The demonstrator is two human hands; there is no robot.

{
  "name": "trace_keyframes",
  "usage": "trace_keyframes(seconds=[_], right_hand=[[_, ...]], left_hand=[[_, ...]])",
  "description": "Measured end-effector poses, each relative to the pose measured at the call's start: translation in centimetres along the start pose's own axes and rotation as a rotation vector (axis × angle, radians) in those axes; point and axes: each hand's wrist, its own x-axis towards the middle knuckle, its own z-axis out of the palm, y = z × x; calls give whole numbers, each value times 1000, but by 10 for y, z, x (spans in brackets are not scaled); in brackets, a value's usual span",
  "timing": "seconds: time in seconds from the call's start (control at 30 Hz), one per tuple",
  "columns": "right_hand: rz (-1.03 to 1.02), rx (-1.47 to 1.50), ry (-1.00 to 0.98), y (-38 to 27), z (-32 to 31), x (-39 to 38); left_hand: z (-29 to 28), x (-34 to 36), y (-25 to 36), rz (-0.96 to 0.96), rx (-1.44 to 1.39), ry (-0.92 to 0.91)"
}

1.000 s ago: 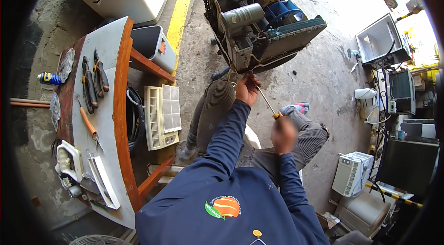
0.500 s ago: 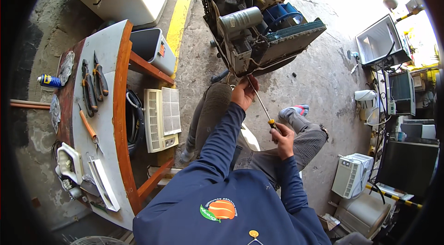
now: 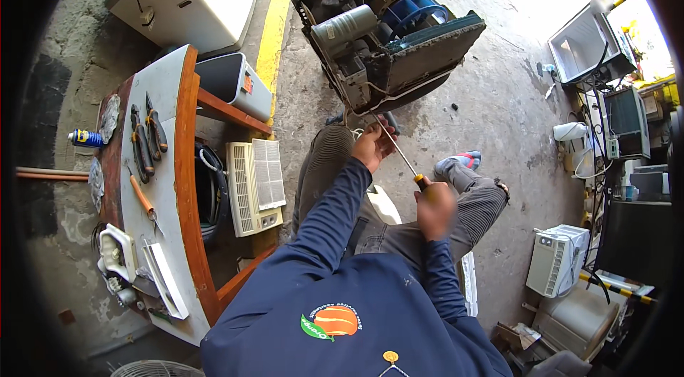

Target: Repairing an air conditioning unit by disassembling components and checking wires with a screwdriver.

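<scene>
A screwdriver (image 3: 407,162) with a long thin shaft and a yellow-and-black handle slants between my hands. My right hand (image 3: 436,212), smeared by motion, is closed round its handle. My left hand (image 3: 370,147) pinches the shaft close to its tip, just below the lower edge of a stripped air conditioner unit (image 3: 427,64). What the tip touches is hidden by the fingers. The unit stands tilted, its inside showing a silver cylinder (image 3: 345,28), a blue fan wheel (image 3: 415,15) and finned coils. A pale cable runs along its near edge.
At left stands a worktable (image 3: 171,113) with pliers (image 3: 142,142), an orange-handled tool (image 3: 142,197) and a spray can (image 3: 87,138). Beside it are a grey bin (image 3: 249,96) and a cream air conditioner front (image 3: 249,188). Appliances, including a white air conditioner (image 3: 559,259), line the right side.
The view has shifted slightly, so the unit appears a little further left. My right hand has moved slightly on the handle and is now blurred. My left hand keeps its pinch.
</scene>
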Motion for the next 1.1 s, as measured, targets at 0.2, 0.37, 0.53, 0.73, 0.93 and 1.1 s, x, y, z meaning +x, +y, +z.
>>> trace_keyframes(seconds=[0.2, 0.37, 0.53, 0.73, 0.93, 1.1], right_hand=[[19, 51, -23, -1, -23, -17], [115, 165, -108, -27, -50, -22], [72, 204, -130, -40, -72, -21], [-101, 225, -207, -55, -95, 6], [-259, 327, 8, -50, -125, 38], [-325, 460, 376, -85, -112, 65]], left_hand=[[26, -18, 12, 30, 222, 4], [18, -14, -9, 126, 377, 129], [10, -24, -16, 147, 493, 284], [-28, -30, 5, 302, 539, 421], [-27, -42, 6, 846, 603, 363], [-96, -18, 30, 458, 662, 398]])
